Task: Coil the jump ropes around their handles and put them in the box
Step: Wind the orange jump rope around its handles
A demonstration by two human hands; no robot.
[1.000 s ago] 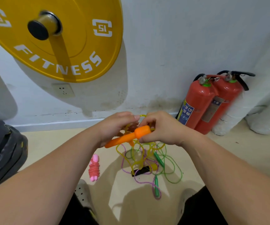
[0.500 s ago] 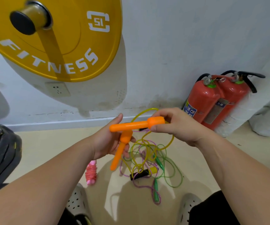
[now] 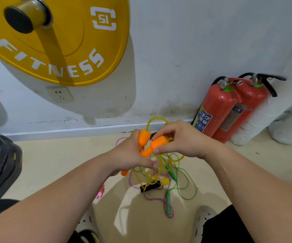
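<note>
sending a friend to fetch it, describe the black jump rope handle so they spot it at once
Left of the two red fire extinguishers by the white wall, a tangle of thin ropes lies on the floor. The black handle lies flat in its middle: the only dark, boxy piece among slim green handles.

Yellow plate: "FITNESS", logo prob. "51".

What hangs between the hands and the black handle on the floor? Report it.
Head view: loops of yellow rope hang from the orange handles down toward the black handle.
</note>
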